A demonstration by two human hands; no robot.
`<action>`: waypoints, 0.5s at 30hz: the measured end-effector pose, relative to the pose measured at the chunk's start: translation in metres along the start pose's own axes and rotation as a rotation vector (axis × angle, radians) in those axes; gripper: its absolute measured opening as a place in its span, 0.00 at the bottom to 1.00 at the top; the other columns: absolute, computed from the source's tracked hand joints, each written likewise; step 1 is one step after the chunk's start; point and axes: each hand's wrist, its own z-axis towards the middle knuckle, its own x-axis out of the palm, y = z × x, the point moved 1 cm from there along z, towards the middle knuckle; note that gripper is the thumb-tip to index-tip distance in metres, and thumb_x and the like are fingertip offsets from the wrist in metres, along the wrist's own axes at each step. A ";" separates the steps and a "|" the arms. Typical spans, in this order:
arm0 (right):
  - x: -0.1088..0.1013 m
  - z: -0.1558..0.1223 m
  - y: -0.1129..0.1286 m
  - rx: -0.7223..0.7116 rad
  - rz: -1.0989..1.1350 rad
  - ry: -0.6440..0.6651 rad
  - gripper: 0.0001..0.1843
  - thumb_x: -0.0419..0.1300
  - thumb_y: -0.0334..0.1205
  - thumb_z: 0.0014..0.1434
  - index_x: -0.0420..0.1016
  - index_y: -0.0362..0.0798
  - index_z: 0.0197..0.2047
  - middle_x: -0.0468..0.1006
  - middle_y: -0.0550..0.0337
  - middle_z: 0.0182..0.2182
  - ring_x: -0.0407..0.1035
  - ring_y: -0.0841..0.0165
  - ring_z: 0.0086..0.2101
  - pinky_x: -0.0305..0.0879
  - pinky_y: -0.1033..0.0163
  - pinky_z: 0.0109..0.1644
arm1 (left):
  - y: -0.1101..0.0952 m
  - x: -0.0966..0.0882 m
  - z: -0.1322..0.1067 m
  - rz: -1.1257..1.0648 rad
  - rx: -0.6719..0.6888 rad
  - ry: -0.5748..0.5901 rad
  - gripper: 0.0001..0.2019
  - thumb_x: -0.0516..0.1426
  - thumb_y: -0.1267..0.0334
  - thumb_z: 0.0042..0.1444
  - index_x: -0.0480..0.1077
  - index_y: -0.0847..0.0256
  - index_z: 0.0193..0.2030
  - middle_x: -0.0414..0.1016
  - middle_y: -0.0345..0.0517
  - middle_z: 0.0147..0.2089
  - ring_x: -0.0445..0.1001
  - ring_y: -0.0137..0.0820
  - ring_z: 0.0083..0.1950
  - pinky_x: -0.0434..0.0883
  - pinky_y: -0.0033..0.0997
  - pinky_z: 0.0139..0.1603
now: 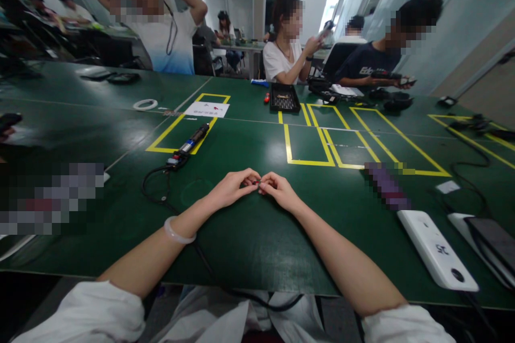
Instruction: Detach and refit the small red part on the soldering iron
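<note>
My left hand (238, 187) and my right hand (278, 189) meet fingertip to fingertip just above the green table (257, 249). Both are closed in a pinch. A small part with a bit of red (256, 183) shows between the fingertips; it is too small and too covered to name. Left of my hands lies an electric screwdriver (190, 144), its black cable running toward me past my left forearm. A pale bracelet (179, 231) is around my left wrist.
A black tray (285, 98) with small parts stands at the far side, near a white paper (207, 109) and a tape roll (145, 104). Yellow tape outlines (309, 163) mark the table. At right lie a phone (387, 186) and a white power bank (438, 249). Several people sit or stand opposite.
</note>
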 end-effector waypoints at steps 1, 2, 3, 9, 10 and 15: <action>0.000 0.000 0.000 0.003 0.003 -0.001 0.16 0.60 0.51 0.59 0.68 0.46 0.37 0.75 0.61 0.28 0.70 0.71 0.29 0.67 0.64 0.37 | 0.000 0.000 0.000 0.008 -0.001 0.001 0.12 0.55 0.56 0.60 0.69 0.58 0.47 0.76 0.43 0.43 0.75 0.31 0.43 0.71 0.30 0.46; 0.000 0.000 0.000 0.004 0.002 -0.004 0.16 0.60 0.51 0.59 0.68 0.46 0.37 0.75 0.61 0.28 0.70 0.71 0.30 0.67 0.64 0.37 | 0.001 0.000 0.000 0.014 -0.004 0.002 0.11 0.55 0.56 0.59 0.69 0.58 0.46 0.76 0.43 0.42 0.75 0.31 0.43 0.71 0.30 0.46; 0.000 0.000 0.000 0.006 -0.002 -0.009 0.16 0.60 0.51 0.59 0.68 0.46 0.38 0.75 0.61 0.28 0.70 0.71 0.30 0.66 0.64 0.36 | 0.002 0.000 0.000 0.017 -0.009 0.002 0.11 0.55 0.56 0.59 0.70 0.58 0.45 0.76 0.43 0.42 0.75 0.31 0.42 0.71 0.31 0.45; 0.001 -0.002 0.001 -0.023 -0.068 -0.016 0.16 0.64 0.48 0.56 0.67 0.47 0.40 0.74 0.62 0.32 0.68 0.72 0.30 0.63 0.67 0.34 | 0.007 0.000 0.001 0.005 -0.032 0.025 0.13 0.54 0.54 0.60 0.71 0.58 0.44 0.77 0.43 0.41 0.76 0.32 0.42 0.71 0.31 0.45; 0.001 -0.002 0.002 -0.027 -0.075 -0.013 0.15 0.63 0.48 0.56 0.67 0.47 0.40 0.74 0.62 0.31 0.68 0.72 0.30 0.63 0.67 0.34 | 0.008 -0.002 0.002 0.021 -0.033 0.030 0.13 0.53 0.53 0.60 0.71 0.58 0.44 0.77 0.43 0.41 0.76 0.32 0.42 0.71 0.31 0.45; -0.002 -0.002 0.002 -0.003 -0.130 -0.039 0.14 0.61 0.49 0.59 0.68 0.47 0.40 0.73 0.63 0.28 0.66 0.72 0.28 0.60 0.67 0.32 | 0.034 -0.040 -0.002 0.335 -0.113 -0.161 0.18 0.51 0.50 0.61 0.69 0.59 0.51 0.74 0.49 0.50 0.72 0.37 0.52 0.68 0.37 0.53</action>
